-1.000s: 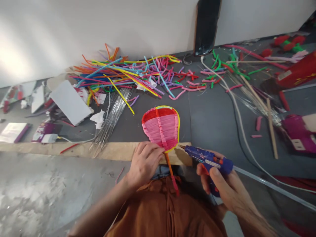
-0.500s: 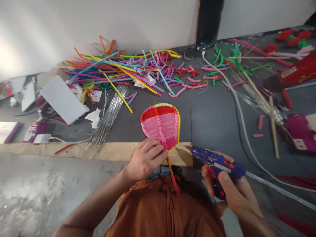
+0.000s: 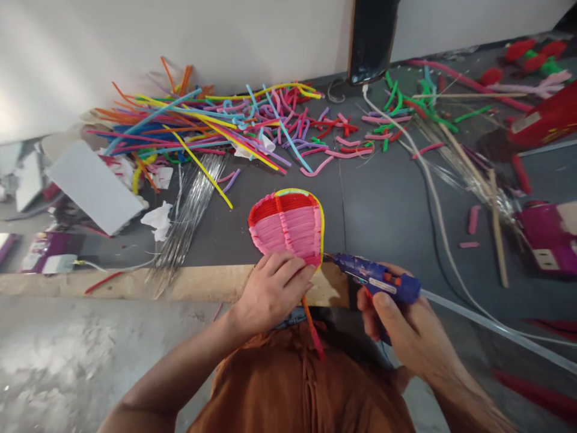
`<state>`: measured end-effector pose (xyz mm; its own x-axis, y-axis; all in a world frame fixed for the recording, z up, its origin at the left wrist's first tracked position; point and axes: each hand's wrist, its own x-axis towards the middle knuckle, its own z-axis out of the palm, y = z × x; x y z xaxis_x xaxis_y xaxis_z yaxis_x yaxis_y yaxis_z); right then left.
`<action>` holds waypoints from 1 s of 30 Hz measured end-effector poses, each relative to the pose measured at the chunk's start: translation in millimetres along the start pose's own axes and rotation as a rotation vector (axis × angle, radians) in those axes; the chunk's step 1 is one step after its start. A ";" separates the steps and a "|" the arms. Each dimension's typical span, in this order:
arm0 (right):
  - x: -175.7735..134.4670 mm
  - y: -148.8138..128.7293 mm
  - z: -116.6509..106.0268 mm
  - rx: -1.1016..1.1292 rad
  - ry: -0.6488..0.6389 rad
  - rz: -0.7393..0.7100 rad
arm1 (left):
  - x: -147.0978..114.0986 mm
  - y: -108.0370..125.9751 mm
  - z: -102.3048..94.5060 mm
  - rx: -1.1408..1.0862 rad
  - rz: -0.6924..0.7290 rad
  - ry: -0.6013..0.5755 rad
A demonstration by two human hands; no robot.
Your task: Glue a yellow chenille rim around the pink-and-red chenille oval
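Observation:
A petal-shaped pipe-cleaner piece (image 3: 300, 228) lies at the table's front edge, pink with a red top band and a yellow strip along its top and right rim. Its orange-and-pink stem (image 3: 311, 325) hangs down over the edge. My left hand (image 3: 274, 288) is closed over the lower end of the piece, covering where the stem joins. My right hand (image 3: 406, 319) grips a blue hot glue gun (image 3: 378, 278) with a clear glue stick in its back. The gun's nozzle is at the lower right rim of the piece; whether it touches I cannot tell.
A heap of coloured pipe cleaners (image 3: 202, 120) spreads along the wall, beside a bundle of thin wires (image 3: 189, 210) and a white box (image 3: 94, 186). A phone (image 3: 373, 39) leans on the wall, its white cable (image 3: 428, 174) running down the right. Wooden sticks (image 3: 498, 234) lie at right.
My right hand has brought the glue gun left and slightly up, to the rim of the piece. My left hand has shifted a little to the right over the lower end.

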<state>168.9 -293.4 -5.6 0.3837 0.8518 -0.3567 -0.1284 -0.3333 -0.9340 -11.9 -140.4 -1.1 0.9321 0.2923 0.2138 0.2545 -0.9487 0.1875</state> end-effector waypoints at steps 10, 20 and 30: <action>0.9 -0.2 -0.9 -0.069 0.000 0.108 | -1.4 0.3 2.2 -0.049 -0.027 0.035; -2.4 -2.5 7.9 -0.218 0.079 0.026 | -4.8 1.6 5.0 -0.083 -0.046 0.030; -2.4 -3.6 6.3 -0.278 0.034 0.024 | -5.1 1.7 7.0 -0.096 -0.044 0.044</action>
<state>162.8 -291.7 -1.5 0.4147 0.8297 -0.3737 0.1161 -0.4555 -0.8826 -14.5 -144.3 -8.5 0.9078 0.3405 0.2451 0.2672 -0.9197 0.2878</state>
